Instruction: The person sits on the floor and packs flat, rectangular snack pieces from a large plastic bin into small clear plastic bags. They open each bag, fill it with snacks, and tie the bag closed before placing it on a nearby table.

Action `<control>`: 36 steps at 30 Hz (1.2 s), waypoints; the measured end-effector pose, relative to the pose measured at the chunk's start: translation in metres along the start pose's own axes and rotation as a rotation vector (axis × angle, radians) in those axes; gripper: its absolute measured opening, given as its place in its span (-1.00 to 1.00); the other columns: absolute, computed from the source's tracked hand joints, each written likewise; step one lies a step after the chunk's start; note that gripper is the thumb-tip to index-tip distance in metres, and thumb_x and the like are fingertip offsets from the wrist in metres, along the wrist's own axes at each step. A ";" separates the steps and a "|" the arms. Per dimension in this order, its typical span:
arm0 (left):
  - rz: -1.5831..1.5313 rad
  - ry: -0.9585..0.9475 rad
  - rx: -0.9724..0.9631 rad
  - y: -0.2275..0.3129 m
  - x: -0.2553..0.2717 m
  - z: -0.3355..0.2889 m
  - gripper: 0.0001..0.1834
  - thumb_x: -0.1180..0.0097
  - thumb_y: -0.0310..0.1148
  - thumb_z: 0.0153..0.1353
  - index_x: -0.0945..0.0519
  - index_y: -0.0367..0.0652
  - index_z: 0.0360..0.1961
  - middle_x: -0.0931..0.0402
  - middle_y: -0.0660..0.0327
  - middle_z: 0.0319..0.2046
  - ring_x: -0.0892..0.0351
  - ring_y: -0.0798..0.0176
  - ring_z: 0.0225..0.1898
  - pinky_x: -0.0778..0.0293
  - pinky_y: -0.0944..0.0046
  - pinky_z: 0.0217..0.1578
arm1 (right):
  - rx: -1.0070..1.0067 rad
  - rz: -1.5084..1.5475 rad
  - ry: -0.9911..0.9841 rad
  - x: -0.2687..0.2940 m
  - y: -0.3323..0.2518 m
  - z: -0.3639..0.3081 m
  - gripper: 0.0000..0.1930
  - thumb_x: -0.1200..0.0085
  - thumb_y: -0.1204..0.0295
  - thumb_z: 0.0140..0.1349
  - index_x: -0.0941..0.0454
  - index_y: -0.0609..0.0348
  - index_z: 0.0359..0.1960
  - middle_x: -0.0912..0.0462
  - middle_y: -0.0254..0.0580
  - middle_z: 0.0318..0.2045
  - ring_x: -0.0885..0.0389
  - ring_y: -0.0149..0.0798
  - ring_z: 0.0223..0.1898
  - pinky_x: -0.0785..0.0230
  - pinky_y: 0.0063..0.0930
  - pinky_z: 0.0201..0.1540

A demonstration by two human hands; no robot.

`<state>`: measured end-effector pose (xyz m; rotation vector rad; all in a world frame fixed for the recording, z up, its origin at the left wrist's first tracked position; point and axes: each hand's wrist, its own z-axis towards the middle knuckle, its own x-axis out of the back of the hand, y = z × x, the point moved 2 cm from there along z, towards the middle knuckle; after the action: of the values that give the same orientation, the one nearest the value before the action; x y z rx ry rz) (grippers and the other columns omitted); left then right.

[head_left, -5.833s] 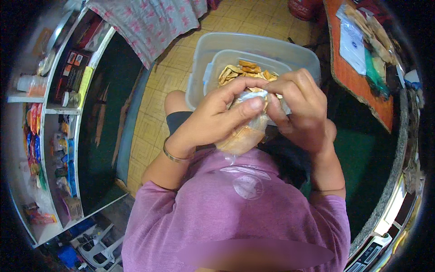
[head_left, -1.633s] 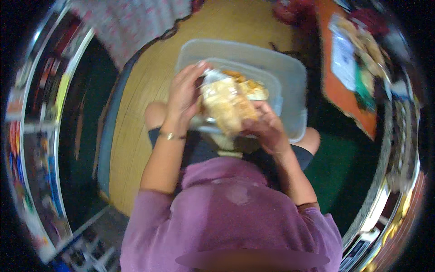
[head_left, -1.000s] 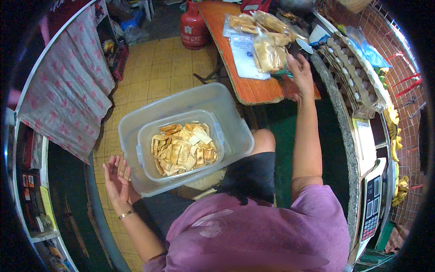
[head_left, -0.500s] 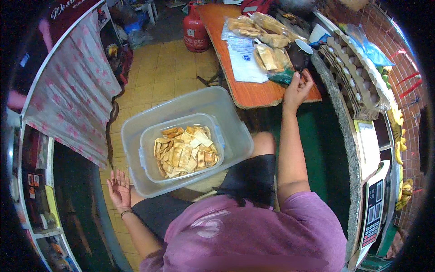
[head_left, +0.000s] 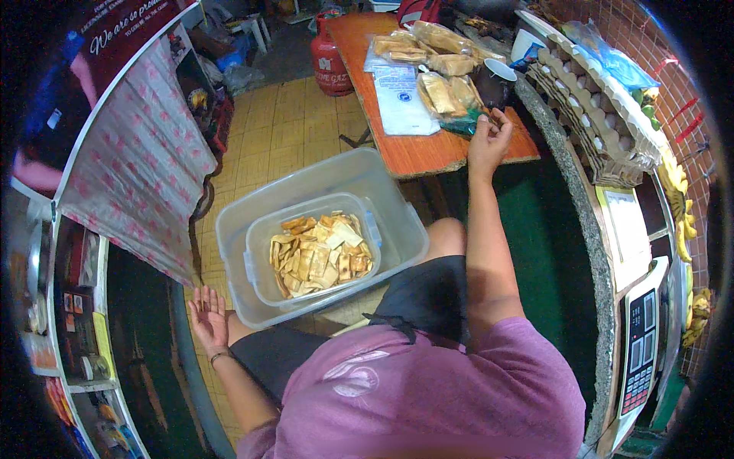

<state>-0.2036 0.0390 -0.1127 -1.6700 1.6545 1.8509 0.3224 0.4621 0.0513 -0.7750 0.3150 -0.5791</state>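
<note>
Palm up and fingers spread, my left hand (head_left: 208,320) holds nothing beside the left rim of a large clear plastic tub (head_left: 397,229). Inside that tub sits a smaller clear tub (head_left: 262,277) full of flat, yellowish-brown fried pieces that look like crackers or chips. At the near edge of an orange table (head_left: 413,159), my right hand (head_left: 489,145) has its fingers loosely curled and apart. Its thumb is next to green plastic (head_left: 465,125) at the end of a clear bag of the same kind of pieces (head_left: 441,96). Whether it touches the plastic is hard to tell.
Several filled bags (head_left: 443,46) and a white plastic packet (head_left: 403,103) lie on the table. A red gas cylinder (head_left: 330,65) stands behind. To the right are stacked egg trays (head_left: 585,115), a digital scale (head_left: 641,344) and bananas (head_left: 680,206). A flowered curtain (head_left: 138,168) hangs left.
The whole view has shifted slightly. Both hands keep nearly the same places and poses, the right one still by the green plastic. The tubs and bags show no clear movement of their own.
</note>
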 end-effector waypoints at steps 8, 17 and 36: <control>0.082 -0.045 -0.009 0.002 -0.014 -0.006 -0.46 0.02 -0.03 0.39 -0.35 -0.06 0.28 -0.36 0.17 0.22 -0.32 0.17 0.23 -0.22 0.04 0.28 | -0.047 -0.014 -0.007 0.000 0.002 -0.001 -0.72 -0.09 0.46 0.20 -0.48 0.27 -0.07 -0.57 -0.07 -0.20 -0.57 -0.27 -0.36 -0.42 -0.36 -0.27; 0.109 -0.063 -0.039 0.010 -0.026 -0.024 -0.46 0.05 -0.03 0.40 -0.33 -0.05 0.30 -0.34 0.19 0.24 -0.29 0.21 0.27 -0.19 0.09 0.31 | -0.032 0.016 0.018 -0.002 0.006 -0.001 -0.71 -0.10 0.49 0.17 -0.49 0.27 -0.06 -0.59 -0.03 -0.18 -0.58 -0.27 -0.37 -0.44 -0.37 -0.25; 0.141 0.133 -0.084 -0.008 -0.011 -0.008 -0.52 -0.03 -0.11 0.38 -0.37 -0.11 0.23 -0.38 0.19 0.14 -0.37 0.23 0.13 -0.34 0.15 0.20 | -0.029 0.091 -0.013 -0.001 -0.002 -0.002 -0.75 -0.09 0.48 0.21 -0.49 0.28 -0.08 -0.57 -0.07 -0.17 -0.55 -0.31 -0.29 -0.44 -0.44 -0.21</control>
<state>-0.1892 0.0419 -0.1075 -1.7881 1.8137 1.9372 0.3196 0.4607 0.0510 -0.7877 0.3458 -0.4845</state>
